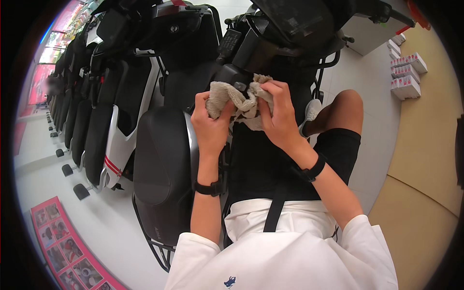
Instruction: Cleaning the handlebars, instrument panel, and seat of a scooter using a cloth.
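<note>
A beige terry cloth is bunched between my two hands, above my lap and the scooter I sit on. My left hand grips its left part between thumb and fingers. The right part is pinched in my right hand. Just beyond the cloth is a black plastic scooter part with a small grey piece on it; the cloth covers its near edge, and whether they touch I cannot tell. Both wrists wear black straps.
At my left stands a scooter with a black seat and a rear rack. Several more scooters line up farther left. Black scooter bodywork rises ahead. Small white boxes are stacked at the right, and a pink-edged picture board lies lower left.
</note>
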`<state>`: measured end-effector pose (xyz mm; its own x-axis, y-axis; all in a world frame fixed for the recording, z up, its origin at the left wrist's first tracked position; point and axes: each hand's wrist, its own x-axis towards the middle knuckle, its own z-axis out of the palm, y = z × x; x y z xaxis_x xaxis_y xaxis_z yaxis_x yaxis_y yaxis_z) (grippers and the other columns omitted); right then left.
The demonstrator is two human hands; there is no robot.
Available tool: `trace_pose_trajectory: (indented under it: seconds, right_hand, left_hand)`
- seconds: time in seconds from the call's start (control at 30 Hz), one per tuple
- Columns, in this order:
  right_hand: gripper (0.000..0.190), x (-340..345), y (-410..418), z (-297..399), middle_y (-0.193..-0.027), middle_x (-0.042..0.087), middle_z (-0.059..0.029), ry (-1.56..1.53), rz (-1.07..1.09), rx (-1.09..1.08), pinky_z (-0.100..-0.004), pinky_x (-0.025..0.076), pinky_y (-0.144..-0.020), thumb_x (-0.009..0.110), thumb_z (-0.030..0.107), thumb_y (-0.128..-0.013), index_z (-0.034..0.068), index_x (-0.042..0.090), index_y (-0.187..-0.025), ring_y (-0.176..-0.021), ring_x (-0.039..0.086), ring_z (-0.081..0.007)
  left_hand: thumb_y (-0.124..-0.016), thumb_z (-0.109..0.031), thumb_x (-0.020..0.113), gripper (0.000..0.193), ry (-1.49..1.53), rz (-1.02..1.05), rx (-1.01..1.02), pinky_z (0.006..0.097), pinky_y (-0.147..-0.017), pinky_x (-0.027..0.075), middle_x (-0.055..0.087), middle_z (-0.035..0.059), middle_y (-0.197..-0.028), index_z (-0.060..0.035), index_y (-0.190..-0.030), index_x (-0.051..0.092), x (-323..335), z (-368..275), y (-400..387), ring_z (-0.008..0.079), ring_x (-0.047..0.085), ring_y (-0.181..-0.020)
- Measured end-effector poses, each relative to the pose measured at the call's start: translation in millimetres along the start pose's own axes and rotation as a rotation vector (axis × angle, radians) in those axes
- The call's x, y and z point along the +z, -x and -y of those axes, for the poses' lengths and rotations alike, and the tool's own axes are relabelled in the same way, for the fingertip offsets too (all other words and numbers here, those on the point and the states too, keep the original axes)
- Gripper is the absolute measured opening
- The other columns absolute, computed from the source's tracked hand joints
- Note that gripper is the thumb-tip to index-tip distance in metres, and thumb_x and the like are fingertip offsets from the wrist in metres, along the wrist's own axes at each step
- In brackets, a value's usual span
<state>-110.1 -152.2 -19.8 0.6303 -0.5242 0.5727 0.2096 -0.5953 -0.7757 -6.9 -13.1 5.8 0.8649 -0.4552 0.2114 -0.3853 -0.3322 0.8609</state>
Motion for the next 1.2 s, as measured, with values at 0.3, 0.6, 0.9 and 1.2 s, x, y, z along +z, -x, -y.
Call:
trace_pose_trajectory:
  seconds: [0.3,0.6,0.9,1.2]
  right_hand:
    - [0.036,0,-1,-2,-0.117,0.058,-0.0207,0.053,-0.021,0.039,-0.0435,0.052,-0.089,0.065,-0.005,-0.093,0.002,0.052,-0.126,-0.105,0.061,-0.0424]
    - [0.039,-46,-32,6,-0.113,0.062,-0.016,0.154,-0.05,-0.191,-0.0385,0.053,-0.086,0.074,-0.008,-0.086,0.005,0.061,-0.12,-0.099,0.064,-0.0345]
    - [0.038,-26,-155,21,-0.113,0.065,-0.009,0.243,-0.091,-0.589,-0.0418,0.052,-0.092,0.078,0.0,-0.08,0.011,0.068,-0.116,-0.107,0.062,-0.0332]
    - [0.038,-8,-149,-28,-0.132,0.064,-0.0136,0.35,0.281,-0.407,-0.0444,0.046,-0.109,0.065,0.035,-0.1,0.011,0.068,-0.129,-0.127,0.057,-0.0361]
  left_hand:
    - [-0.103,-0.028,0.072,0.031,0.163,-0.266,-0.003,0.0273,-0.088,0.046,0.06,0.0024,-0.101,-0.0033,-0.111,0.056,0,5,3,0.0101,0.055,-0.095]
    - [-0.098,-0.027,0.077,0.038,-0.109,-0.17,0.271,0.0287,-0.089,0.048,0.062,0.0075,-0.109,-0.0032,-0.115,0.053,-25,-11,17,0.0152,0.06,-0.105]
    - [-0.099,-0.023,0.076,0.035,0.043,-0.504,0.139,0.0305,-0.091,0.047,0.058,0.0065,-0.099,-0.0015,-0.107,0.049,-34,-35,1,0.0138,0.057,-0.095]
    - [-0.099,-0.009,0.063,0.014,0.279,-0.192,-0.124,0.0293,-0.083,0.045,0.061,0.0064,-0.094,0.0027,-0.104,0.056,-53,-21,25,0.0116,0.054,-0.087]
